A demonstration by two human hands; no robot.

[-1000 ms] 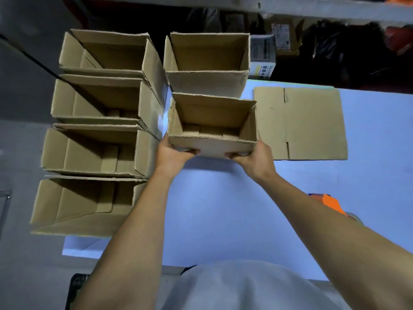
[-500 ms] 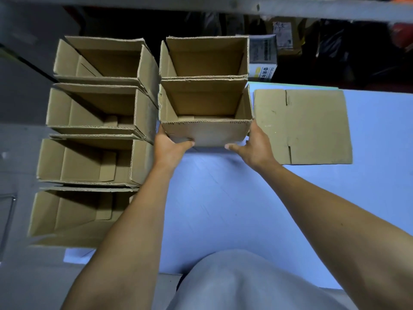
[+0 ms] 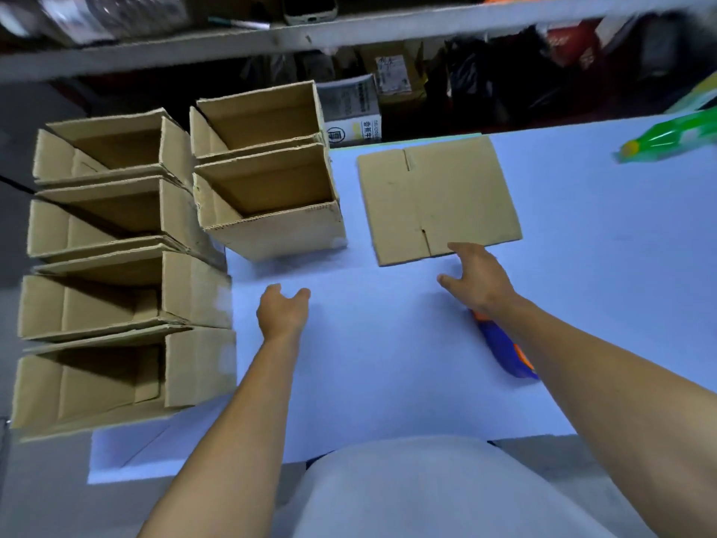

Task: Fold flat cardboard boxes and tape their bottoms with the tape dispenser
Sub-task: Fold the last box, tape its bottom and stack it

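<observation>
The flat cardboard box [image 3: 438, 198] lies unfolded on the pale blue surface [image 3: 388, 363] in the upper middle of the frame, right of centre, with slits visible at its far and near edges. The right hand [image 3: 479, 279] hovers at its near edge, fingers [image 3: 459, 248] loosely spread and holding nothing; the fingertips overlap the cardboard's edge, though whether they touch it cannot be told. The left hand [image 3: 281, 312] is over the bare surface at centre frame, thumb apart from relaxed, slightly curled fingers, also holding nothing.

Just above the left hand stands a folded box [image 3: 271, 205], open side up, with a second folded box [image 3: 258, 118] touching it behind. Left of these, at the frame's left side, a column of four more folded boxes [image 3: 120, 258] sits packed one against the next, open sides up, overhanging the surface's left edge.

A blue and orange tape dispenser [image 3: 504, 347] lies on the surface under the right forearm, partly hidden by it. At the upper right edge a green bottle [image 3: 675, 137] lies blurred. Across the top runs a grey shelf [image 3: 349, 29], with packages and dark clutter beneath it. The person's pale shirt fills the bottom centre.
</observation>
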